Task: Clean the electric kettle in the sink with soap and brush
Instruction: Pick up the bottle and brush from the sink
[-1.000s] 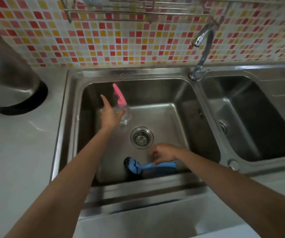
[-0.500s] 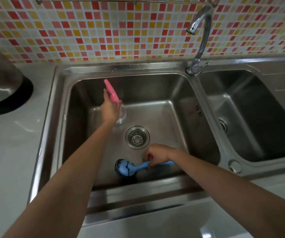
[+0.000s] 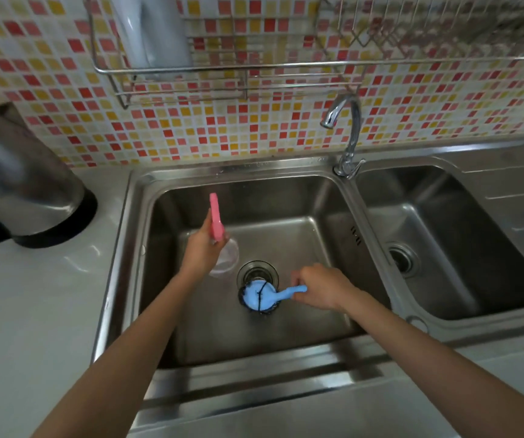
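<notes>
A steel electric kettle with a black base and handle stands on the counter at the far left, outside the sink. Over the left sink basin, my left hand grips a clear soap spray bottle with a pink trigger head. My right hand holds the handle of a blue brush with black bristles. The brush head hangs just above the drain.
A curved chrome tap rises between the left basin and a second basin on the right. A wire rack hangs on the mosaic tile wall. White counter runs along the left.
My right hand has lifted the brush from the basin's front wall and brought it over the drain. My left hand has closed around the spray bottle. The view has pulled back and up.
</notes>
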